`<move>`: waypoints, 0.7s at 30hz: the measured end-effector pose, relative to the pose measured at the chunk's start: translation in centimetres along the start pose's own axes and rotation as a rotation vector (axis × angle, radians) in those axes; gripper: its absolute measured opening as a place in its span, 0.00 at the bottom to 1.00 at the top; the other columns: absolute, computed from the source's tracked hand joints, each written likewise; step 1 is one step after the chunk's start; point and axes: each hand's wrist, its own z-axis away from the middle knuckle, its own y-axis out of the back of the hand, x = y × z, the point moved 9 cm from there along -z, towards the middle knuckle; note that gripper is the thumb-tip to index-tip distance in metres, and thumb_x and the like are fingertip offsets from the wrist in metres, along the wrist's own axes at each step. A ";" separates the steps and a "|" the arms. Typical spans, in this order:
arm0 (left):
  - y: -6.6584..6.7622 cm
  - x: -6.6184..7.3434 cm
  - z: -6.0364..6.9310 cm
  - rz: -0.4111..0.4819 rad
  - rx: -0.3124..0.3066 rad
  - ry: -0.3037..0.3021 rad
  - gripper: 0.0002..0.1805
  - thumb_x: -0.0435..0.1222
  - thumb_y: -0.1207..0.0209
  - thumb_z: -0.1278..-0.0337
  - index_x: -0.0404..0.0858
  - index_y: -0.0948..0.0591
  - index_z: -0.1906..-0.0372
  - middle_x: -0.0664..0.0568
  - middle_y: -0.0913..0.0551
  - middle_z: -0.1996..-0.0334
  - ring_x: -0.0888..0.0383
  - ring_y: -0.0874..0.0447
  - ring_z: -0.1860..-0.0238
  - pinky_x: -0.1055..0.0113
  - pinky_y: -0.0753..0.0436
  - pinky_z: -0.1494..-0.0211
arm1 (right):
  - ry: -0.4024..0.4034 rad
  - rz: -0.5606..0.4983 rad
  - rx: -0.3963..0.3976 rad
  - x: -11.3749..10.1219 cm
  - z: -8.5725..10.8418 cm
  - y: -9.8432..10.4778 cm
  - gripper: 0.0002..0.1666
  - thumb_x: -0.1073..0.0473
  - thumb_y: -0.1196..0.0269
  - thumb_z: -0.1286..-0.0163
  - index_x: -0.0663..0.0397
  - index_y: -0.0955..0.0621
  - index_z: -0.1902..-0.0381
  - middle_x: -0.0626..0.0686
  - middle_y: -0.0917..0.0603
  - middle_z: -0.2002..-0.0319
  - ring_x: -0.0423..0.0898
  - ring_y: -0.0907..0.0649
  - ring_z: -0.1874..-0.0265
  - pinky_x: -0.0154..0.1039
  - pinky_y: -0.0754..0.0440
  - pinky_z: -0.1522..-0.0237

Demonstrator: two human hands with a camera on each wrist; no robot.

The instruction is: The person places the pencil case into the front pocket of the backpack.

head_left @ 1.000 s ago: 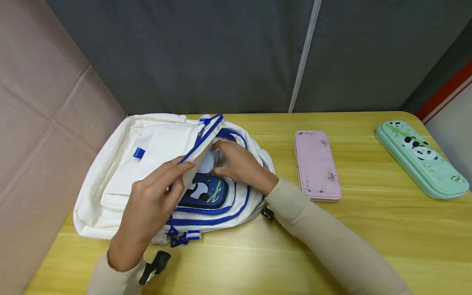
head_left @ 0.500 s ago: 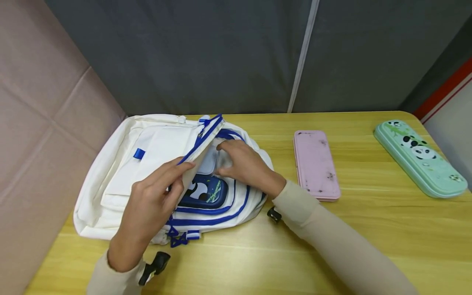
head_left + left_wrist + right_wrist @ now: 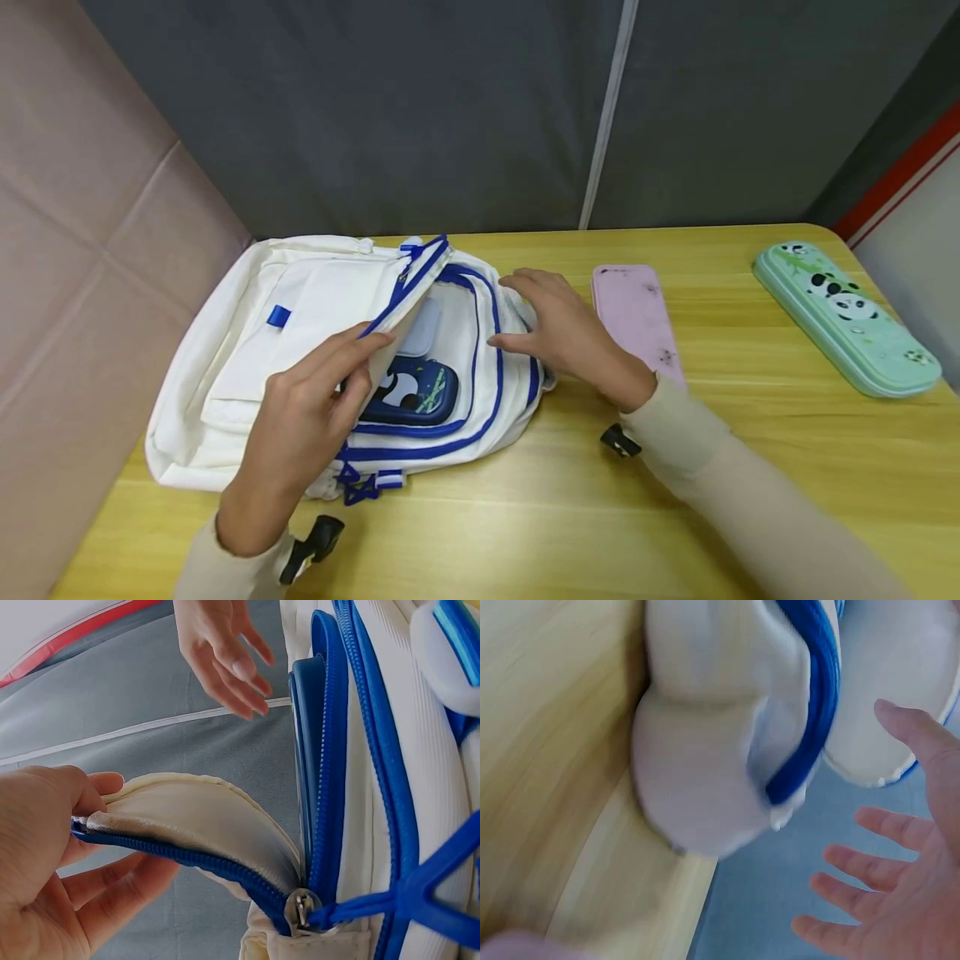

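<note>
A white backpack [image 3: 315,292] with blue zips lies at the left of the table. My left hand [image 3: 307,408] pinches the edge of its unzipped front flap [image 3: 408,296] and keeps it raised; the left wrist view shows thumb and fingers on that edge [image 3: 187,855]. Inside the pocket are a dark blue case [image 3: 431,392] with a panda picture and a light blue case [image 3: 422,329], both partly covered by the flap. Over the bag's right end, my right hand [image 3: 566,329] has its fingers spread and nothing in them, as the right wrist view also shows [image 3: 907,885].
A pink case [image 3: 637,317] lies right of the bag, its lower end partly behind my right forearm. Farther right is a green panda case [image 3: 847,317]. A dark grey partition [image 3: 375,117] stands behind the table [image 3: 487,533], and a padded pink wall [image 3: 90,275] at the left.
My right hand has let go of the light blue case, come out of the pocket and moved right. My left hand still holds the flap in the same place.
</note>
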 end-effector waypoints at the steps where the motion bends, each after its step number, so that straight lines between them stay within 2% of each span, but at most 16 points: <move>1: 0.0 0.0 0.0 -0.002 -0.002 0.000 0.21 0.20 0.41 0.42 0.38 0.11 0.47 0.43 0.10 0.46 0.55 0.13 0.66 0.76 0.24 0.74 | -0.004 -0.003 0.006 0.4 0.3 0.4 0.48 0.41 0.24 0.37 0.51 0.27 0.24 0.59 0.31 0.22 0.61 0.34 0.21 0.64 0.34 0.22; 6: -0.2 -0.1 -0.1 -0.011 -0.021 0.007 0.21 0.20 0.42 0.41 0.38 0.11 0.46 0.44 0.10 0.46 0.55 0.13 0.64 0.74 0.20 0.71 | -0.031 0.002 0.033 2.5 1.8 2.1 0.49 0.43 0.24 0.37 0.52 0.29 0.23 0.61 0.33 0.21 0.63 0.36 0.20 0.66 0.37 0.22; 13: -0.2 -0.3 -0.1 -0.022 -0.031 0.018 0.21 0.21 0.41 0.40 0.38 0.11 0.46 0.44 0.10 0.46 0.55 0.12 0.62 0.72 0.19 0.70 | 0.001 -0.001 0.123 4.6 4.0 4.8 0.47 0.47 0.23 0.37 0.57 0.27 0.26 0.65 0.30 0.24 0.65 0.33 0.23 0.67 0.38 0.22; 17: -0.1 -0.3 0.0 -0.024 -0.026 0.009 0.21 0.21 0.42 0.41 0.38 0.11 0.47 0.44 0.10 0.46 0.54 0.11 0.61 0.70 0.17 0.70 | -0.037 -0.004 0.148 6.2 5.2 6.0 0.46 0.47 0.23 0.37 0.57 0.27 0.26 0.65 0.30 0.24 0.67 0.34 0.23 0.70 0.38 0.24; 21: -0.1 -0.3 -0.1 -0.019 -0.026 0.007 0.21 0.20 0.42 0.41 0.38 0.11 0.47 0.44 0.10 0.46 0.55 0.12 0.63 0.72 0.19 0.71 | -0.093 0.020 0.155 8.1 6.4 6.9 0.47 0.47 0.22 0.38 0.57 0.27 0.26 0.67 0.30 0.24 0.70 0.34 0.24 0.72 0.39 0.25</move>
